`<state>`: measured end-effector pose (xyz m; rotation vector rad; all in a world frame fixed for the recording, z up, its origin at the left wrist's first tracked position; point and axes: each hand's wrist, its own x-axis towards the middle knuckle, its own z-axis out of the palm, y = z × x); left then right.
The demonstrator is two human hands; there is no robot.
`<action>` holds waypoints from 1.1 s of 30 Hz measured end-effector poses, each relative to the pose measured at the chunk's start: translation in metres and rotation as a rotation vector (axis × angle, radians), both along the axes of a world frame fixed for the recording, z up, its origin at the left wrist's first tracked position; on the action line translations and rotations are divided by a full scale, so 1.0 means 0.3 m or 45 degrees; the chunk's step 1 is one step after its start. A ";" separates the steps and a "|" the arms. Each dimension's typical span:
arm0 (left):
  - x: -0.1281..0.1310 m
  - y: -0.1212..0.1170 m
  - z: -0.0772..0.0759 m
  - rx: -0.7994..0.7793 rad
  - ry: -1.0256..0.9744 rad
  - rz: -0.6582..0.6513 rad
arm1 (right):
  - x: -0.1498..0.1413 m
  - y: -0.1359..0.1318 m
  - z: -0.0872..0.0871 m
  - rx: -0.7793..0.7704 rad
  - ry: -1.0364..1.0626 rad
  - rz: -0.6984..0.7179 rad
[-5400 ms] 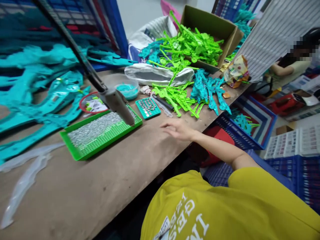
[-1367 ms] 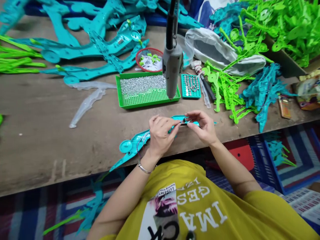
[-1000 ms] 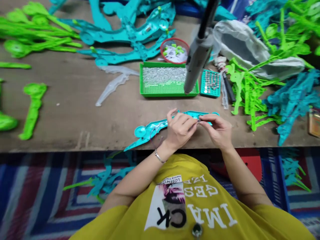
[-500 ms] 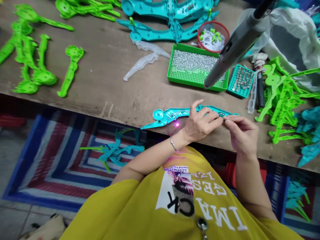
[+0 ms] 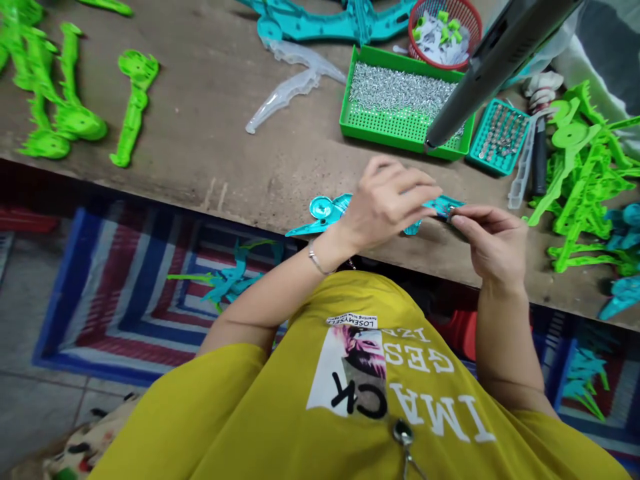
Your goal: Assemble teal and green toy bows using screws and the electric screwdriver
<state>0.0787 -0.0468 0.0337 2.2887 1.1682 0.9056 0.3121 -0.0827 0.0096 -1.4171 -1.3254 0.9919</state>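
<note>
Covering the middle of the teal part (image 5: 331, 212) with the curled left hand (image 5: 387, 200), gripping or only touching, hard to tell; pinching at its right end with the right hand (image 5: 493, 243); with its long axis leftward from there, along the table's (image 5: 225, 133) near edge

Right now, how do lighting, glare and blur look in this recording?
Head view: light is fairly even across the table, with deep shadow beneath its front edge; small glints show on the metal pieces in the green tray; the left hand looks slightly blurred, and fine detail where the right hand meets the teal part is too soft to make out.
</note>
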 end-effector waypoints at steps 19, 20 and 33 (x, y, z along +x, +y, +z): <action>-0.219 -0.443 -0.394 -1.302 -0.662 0.394 | -0.429 -0.063 -0.051 0.842 -1.216 1.566; -0.230 -0.443 -0.374 -1.306 -0.667 0.360 | -0.431 -0.056 -0.050 0.827 -1.227 1.609; -0.376 -0.335 -0.003 -0.915 -0.583 0.306 | -0.393 0.021 0.104 1.050 -0.497 0.974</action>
